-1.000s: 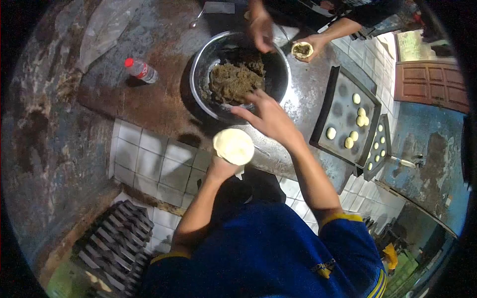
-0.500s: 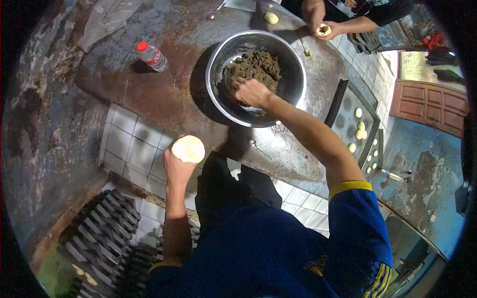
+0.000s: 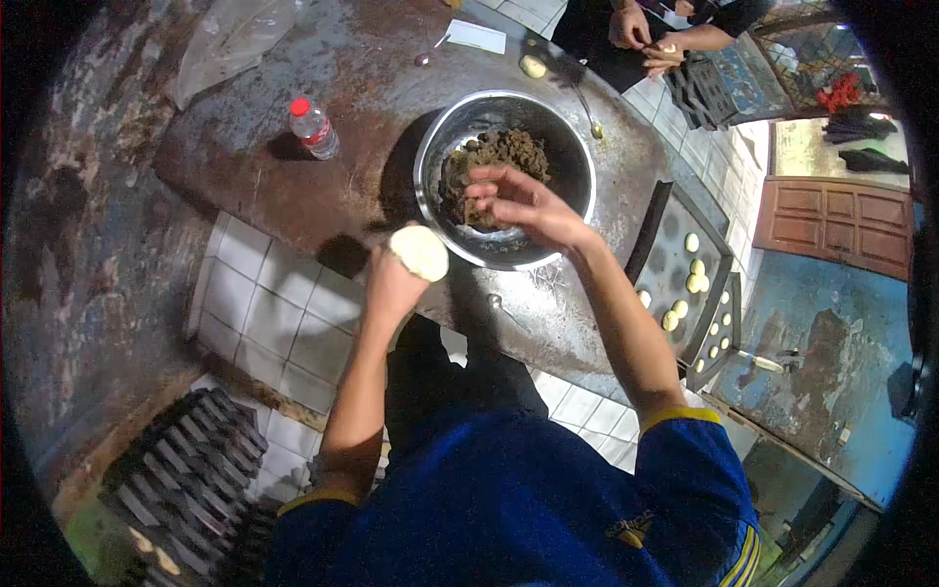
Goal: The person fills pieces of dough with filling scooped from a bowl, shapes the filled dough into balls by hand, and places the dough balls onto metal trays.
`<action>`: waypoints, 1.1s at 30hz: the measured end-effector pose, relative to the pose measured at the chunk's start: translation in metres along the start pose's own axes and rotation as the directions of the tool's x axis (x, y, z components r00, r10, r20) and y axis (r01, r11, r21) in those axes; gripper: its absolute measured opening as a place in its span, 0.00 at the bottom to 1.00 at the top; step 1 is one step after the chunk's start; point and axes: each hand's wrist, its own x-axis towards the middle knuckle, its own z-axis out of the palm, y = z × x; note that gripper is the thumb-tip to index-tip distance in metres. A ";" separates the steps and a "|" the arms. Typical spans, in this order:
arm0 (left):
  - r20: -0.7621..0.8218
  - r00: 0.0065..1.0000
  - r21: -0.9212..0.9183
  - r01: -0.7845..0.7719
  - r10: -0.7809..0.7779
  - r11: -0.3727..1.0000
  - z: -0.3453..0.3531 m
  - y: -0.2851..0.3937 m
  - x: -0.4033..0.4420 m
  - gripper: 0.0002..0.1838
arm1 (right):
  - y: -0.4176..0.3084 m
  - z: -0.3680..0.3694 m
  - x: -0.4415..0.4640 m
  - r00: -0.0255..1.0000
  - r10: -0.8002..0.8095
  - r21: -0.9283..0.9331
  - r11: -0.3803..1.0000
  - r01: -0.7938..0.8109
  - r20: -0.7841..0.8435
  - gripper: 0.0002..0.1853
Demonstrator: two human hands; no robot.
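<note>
My left hand (image 3: 389,286) is closed around a pale, flattened dough disc (image 3: 421,252), holding it up at the table's near edge, left of the bowl. The disc's top faces me. My right hand (image 3: 546,215) is over the metal bowl (image 3: 579,161), its fingers and thumb apart above the brown, crumbly filling (image 3: 520,152). I make out nothing held between those fingers. Filling lies heaped inside the bowl, partly hidden behind the hand.
A red-capped bottle (image 3: 315,132) stands to the left. Dough pieces (image 3: 696,277) lie on a dark tray (image 3: 673,223) at right. Spoons (image 3: 595,127) and a dough piece (image 3: 533,67) rest on the table (image 3: 367,88). A co-worker's hands (image 3: 643,37) are at top right.
My right hand has risen out of the filling and its fingers have spread. The left hand has moved right with the dough disc, toward the bowl. The co-worker's hands have shifted.
</note>
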 end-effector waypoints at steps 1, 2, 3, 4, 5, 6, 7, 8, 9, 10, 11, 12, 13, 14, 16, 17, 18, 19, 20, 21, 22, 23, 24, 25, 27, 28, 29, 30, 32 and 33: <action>0.072 0.997 -0.115 0.004 0.004 0.993 -0.002 0.022 0.011 0.23 | -0.003 0.012 -0.009 0.996 -0.058 0.072 0.996 0.052 0.075 0.42; 0.069 0.995 -0.222 -0.057 0.074 0.973 0.002 0.037 0.017 0.22 | -0.014 0.027 -0.017 0.995 -0.033 0.049 0.998 0.028 0.096 0.44; 0.062 0.988 -0.328 -0.116 0.144 0.937 0.007 0.051 0.021 0.21 | -0.013 0.036 -0.020 0.994 0.039 -0.031 0.999 -0.036 0.104 0.43; -0.023 0.967 -0.408 -0.241 0.254 0.880 0.010 0.065 0.022 0.20 | -0.002 0.038 -0.020 0.995 0.068 0.010 0.998 -0.069 0.077 0.43; -0.010 0.962 -0.413 -0.254 0.274 0.874 0.010 0.072 0.025 0.20 | 0.007 0.037 -0.023 0.994 0.095 0.053 0.994 -0.098 0.050 0.43; 0.015 0.957 -0.458 -0.251 0.289 0.853 0.010 0.078 0.029 0.20 | -0.001 0.040 -0.031 0.990 0.136 0.186 0.972 -0.142 0.047 0.44; 0.033 0.952 -0.499 -0.248 0.304 0.830 0.010 0.083 0.033 0.19 | -0.012 0.040 -0.040 0.992 0.124 0.183 0.975 -0.128 0.030 0.44; 0.110 0.947 -0.529 -0.202 0.303 0.824 0.013 0.079 0.031 0.20 | -0.024 0.041 -0.051 0.997 0.075 0.124 0.990 -0.072 -0.015 0.44; 0.119 0.941 -0.532 -0.210 0.317 0.821 0.012 0.081 0.029 0.20 | -0.037 0.045 -0.065 0.998 0.024 0.067 0.998 -0.020 -0.060 0.44; 0.163 0.940 -0.535 -0.170 0.299 0.828 0.012 0.084 0.026 0.21 | -0.058 0.050 -0.081 0.998 -0.029 0.088 0.996 0.034 -0.055 0.49; 0.203 0.938 -0.536 -0.133 0.280 0.834 0.013 0.088 0.025 0.22 | -0.071 0.058 -0.096 0.997 -0.037 0.085 0.995 0.043 -0.069 0.49; 0.206 0.933 -0.539 -0.143 0.294 0.830 0.012 0.095 0.024 0.22 | -0.082 0.067 -0.112 0.970 -0.223 -0.452 0.879 0.155 -0.101 0.53; 0.291 0.911 -0.583 -0.074 0.293 0.809 0.010 0.104 0.023 0.24 | -0.089 0.073 -0.125 0.921 -0.388 -0.854 0.491 0.173 -0.036 0.58; 0.375 0.878 -0.616 -0.003 0.297 0.788 0.007 0.114 0.022 0.25 | -0.094 0.080 -0.133 0.894 -0.447 -0.905 0.365 0.219 0.036 0.64; 0.470 0.811 -0.609 0.011 0.349 0.793 0.004 0.130 0.019 0.27 | -0.106 0.094 -0.149 0.917 -0.398 -0.933 0.327 0.151 0.009 0.54; 0.463 0.808 -0.609 -0.010 0.366 0.793 0.002 0.137 0.018 0.27 | -0.112 0.098 -0.158 0.927 -0.376 -0.945 0.300 0.131 0.009 0.47; 0.500 0.766 -0.593 -0.037 0.404 0.804 -0.004 0.149 0.016 0.27 | -0.113 0.097 -0.167 0.921 -0.390 -0.949 0.286 0.132 0.011 0.47; 0.535 0.723 -0.576 -0.067 0.437 0.815 -0.011 0.162 0.013 0.27 | -0.110 0.093 -0.175 0.909 -0.416 -0.893 0.422 0.158 -0.037 0.38; 0.592 0.693 -0.572 0.001 0.412 0.820 -0.020 0.176 0.008 0.30 | -0.106 0.090 -0.182 0.897 -0.435 -0.816 0.546 0.190 -0.082 0.28; 0.584 0.692 -0.570 -0.020 0.423 0.821 -0.021 0.184 0.005 0.30 | -0.099 0.089 -0.188 0.889 -0.451 -0.823 0.532 0.198 -0.078 0.28; 0.595 0.667 -0.605 0.004 0.449 0.796 -0.022 0.190 0.001 0.33 | -0.089 0.088 -0.195 0.876 -0.456 -0.675 0.697 0.243 -0.155 0.22; 0.607 0.638 -0.636 0.032 0.474 0.771 -0.022 0.195 -0.004 0.36 | -0.079 0.087 -0.203 0.866 -0.443 -0.490 0.822 0.289 -0.232 0.15; 0.633 0.629 -0.641 0.100 0.451 0.761 -0.021 0.199 -0.011 0.40 | -0.077 0.089 -0.214 0.888 -0.392 -0.413 0.869 0.272 -0.239 0.13; 0.633 0.621 -0.638 0.081 0.462 0.766 -0.018 0.206 -0.021 0.40 | -0.074 0.093 -0.227 0.878 -0.411 -0.421 0.861 0.286 -0.244 0.13; 0.534 0.666 -0.776 0.141 0.521 0.615 -0.014 0.220 -0.050 0.38 | -0.066 0.105 -0.254 0.873 -0.312 0.052 0.933 0.356 -0.376 0.16; 0.483 0.701 -0.817 0.146 0.525 0.558 -0.011 0.230 -0.066 0.32 | -0.056 0.106 -0.265 0.866 -0.314 0.032 0.935 0.354 -0.390 0.23; 0.486 0.692 -0.812 0.133 0.534 0.568 -0.005 0.241 -0.082 0.32 | -0.048 0.110 -0.280 0.856 -0.332 0.029 0.927 0.373 -0.395 0.23; 0.487 0.739 -0.820 0.202 0.465 0.536 0.003 0.251 -0.098 0.29 | -0.044 0.120 -0.296 0.839 -0.290 0.075 0.929 0.363 -0.460 0.24; 0.464 0.805 -0.832 0.252 0.371 0.495 0.026 0.252 -0.125 0.26 | -0.031 0.120 -0.329 0.829 -0.146 0.151 0.952 0.266 -0.540 0.39; 0.468 0.795 -0.827 0.240 0.385 0.508 0.037 0.251 -0.138 0.26 | -0.029 0.127 -0.351 0.820 -0.165 0.147 0.946 0.289 -0.548 0.39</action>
